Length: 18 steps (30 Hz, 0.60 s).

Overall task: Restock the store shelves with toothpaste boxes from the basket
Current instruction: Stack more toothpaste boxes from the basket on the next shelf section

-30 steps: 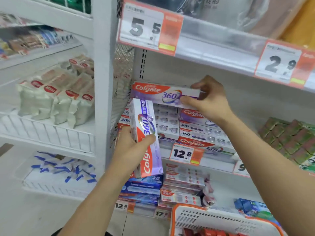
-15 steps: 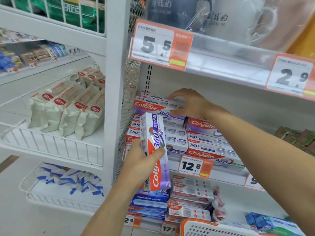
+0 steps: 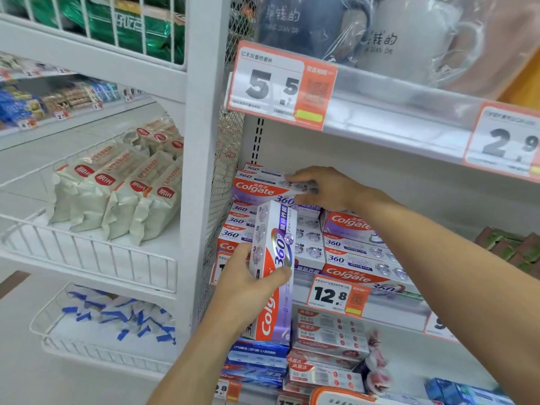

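My right hand (image 3: 327, 187) lies on the top toothpaste box (image 3: 263, 190) of the stack (image 3: 295, 229), fingers (image 3: 301, 178) spread flat over its upper face, thumb beneath its near edge. That box sits level atop the stack, against the stack's left side by the mesh panel (image 3: 225, 171). My left hand (image 3: 248, 287) grips a second box (image 3: 273, 267) upright in front of the stack, fingers closed round its middle. The basket rim (image 3: 336, 396) shows well below the stack.
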### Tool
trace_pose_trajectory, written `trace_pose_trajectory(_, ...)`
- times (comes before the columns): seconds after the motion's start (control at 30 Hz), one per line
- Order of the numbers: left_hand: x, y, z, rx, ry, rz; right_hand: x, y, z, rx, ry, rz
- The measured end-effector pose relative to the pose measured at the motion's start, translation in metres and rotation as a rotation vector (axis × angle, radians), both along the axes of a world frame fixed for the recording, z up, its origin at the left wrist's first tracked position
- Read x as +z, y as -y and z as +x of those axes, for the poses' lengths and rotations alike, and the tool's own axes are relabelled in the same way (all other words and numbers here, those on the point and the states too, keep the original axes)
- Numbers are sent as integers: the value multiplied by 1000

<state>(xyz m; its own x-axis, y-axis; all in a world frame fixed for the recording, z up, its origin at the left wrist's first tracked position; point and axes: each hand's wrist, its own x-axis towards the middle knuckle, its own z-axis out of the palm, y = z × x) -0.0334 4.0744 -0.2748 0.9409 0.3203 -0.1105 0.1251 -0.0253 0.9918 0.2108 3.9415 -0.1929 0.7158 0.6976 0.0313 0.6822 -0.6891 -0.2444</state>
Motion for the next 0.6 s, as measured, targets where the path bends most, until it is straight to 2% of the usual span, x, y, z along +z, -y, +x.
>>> trace_pose_trajectory(0.13,2,0,-1,-23,18,5,3,1,0,-2,-42,-43)
trace_pose_trajectory(0.37,2,-4,-2,6,62,25,9,2,-13,-4,1,-140)
trace_pose_trajectory(0.43,1,-7,-3,-30,100,84,19,1,-34,46,16,57)
trace_pose_trajectory(0.5,1,-9,-4,-55,142,188,33,-2,-65,110,-45,246)
trace_pose_trajectory(0.53,1,-10,-4,-53,167,252,40,-2,-80,158,-109,252)
trace_pose_trajectory(0.6,5,-8,-5,-39,212,436,48,-2,-105,260,-194,61)
